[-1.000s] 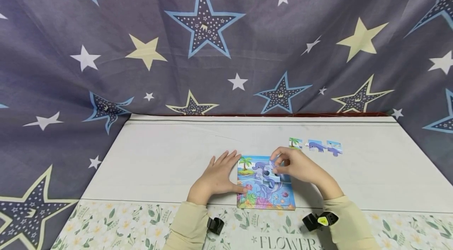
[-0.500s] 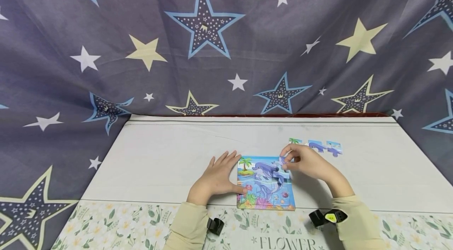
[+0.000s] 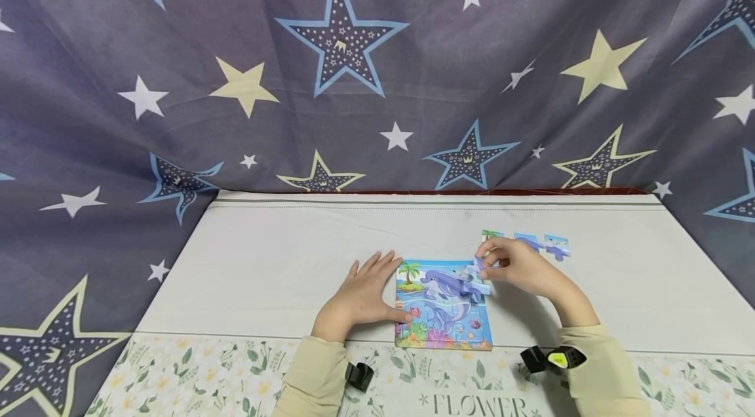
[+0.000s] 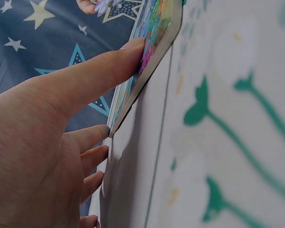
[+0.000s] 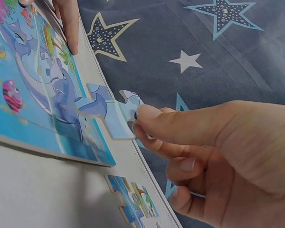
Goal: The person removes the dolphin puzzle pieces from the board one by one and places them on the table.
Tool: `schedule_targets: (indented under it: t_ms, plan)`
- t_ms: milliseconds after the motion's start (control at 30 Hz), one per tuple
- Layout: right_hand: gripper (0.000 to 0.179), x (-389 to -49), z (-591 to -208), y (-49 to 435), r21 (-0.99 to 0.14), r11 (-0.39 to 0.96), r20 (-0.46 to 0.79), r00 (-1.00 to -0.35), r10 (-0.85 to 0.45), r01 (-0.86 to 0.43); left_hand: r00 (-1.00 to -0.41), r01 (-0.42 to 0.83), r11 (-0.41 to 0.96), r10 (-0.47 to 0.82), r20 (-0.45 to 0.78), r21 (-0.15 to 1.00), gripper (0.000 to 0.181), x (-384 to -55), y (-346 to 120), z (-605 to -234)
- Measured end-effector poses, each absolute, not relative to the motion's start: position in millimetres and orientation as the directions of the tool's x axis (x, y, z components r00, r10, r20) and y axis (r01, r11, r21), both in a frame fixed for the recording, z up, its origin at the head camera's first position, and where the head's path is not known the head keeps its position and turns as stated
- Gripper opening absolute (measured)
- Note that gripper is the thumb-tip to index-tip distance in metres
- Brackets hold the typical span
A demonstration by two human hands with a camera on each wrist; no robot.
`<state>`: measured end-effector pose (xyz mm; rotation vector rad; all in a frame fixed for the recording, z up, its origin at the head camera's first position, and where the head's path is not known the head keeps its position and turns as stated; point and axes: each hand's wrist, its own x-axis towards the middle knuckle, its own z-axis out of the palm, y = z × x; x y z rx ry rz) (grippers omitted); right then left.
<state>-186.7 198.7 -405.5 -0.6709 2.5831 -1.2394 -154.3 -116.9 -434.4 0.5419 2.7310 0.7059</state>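
Note:
A dolphin jigsaw puzzle (image 3: 439,335) in a flat square board lies on the table. My left hand (image 3: 368,296) rests at its left side, fingers extended, with the thumb on the picture near the edge; the left wrist view shows the thumb (image 4: 126,57) over the rim. My right hand (image 3: 522,266) pinches a blue and purple jigsaw piece (image 5: 111,111) between thumb and index finger. That piece is raised above the board's upper right part, tilted in the right wrist view. The remaining fingers of the right hand are curled under.
Several loose jigsaw pieces lie behind the right hand: one with a palm tree (image 3: 492,234), one partly hidden by the hand (image 3: 527,241), and one further right (image 3: 557,246). A star-patterned curtain (image 3: 354,122) hangs behind the white table covering (image 3: 283,240).
My right hand has moved right with the jigsaw piece, from over the puzzle's middle to its upper right edge. The left hand has stayed in place.

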Motion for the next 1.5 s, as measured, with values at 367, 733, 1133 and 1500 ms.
schedule_targets:
  t_ms: [367, 733, 1133, 1500]
  plan:
    - [0.023, -189, -402, 212, -0.794, 0.555, -0.024, -0.899, -0.438, -0.249, -0.894, 0.282, 0.815, 0.415, -0.169, 0.507, 0.109, -154, -116, -433]
    - [0.023, -189, -403, 225, -0.766, 0.587, -0.005, -0.91, -0.415, -0.263, -0.893, 0.283, 0.819, 0.415, -0.175, 0.499, 0.108, -154, -117, -433]
    - [0.023, -188, -405, 241, -0.761, 0.597, 0.015, -0.927, -0.375, -0.254, -0.896, 0.279, 0.815, 0.412, -0.168, 0.508, 0.109, -154, -116, -435]
    - [0.024, -190, -409, 256, -0.759, 0.604, 0.039, -0.942, -0.332, -0.244, -0.895, 0.285, 0.814, 0.415, -0.165, 0.506, 0.109, -154, -116, -434]
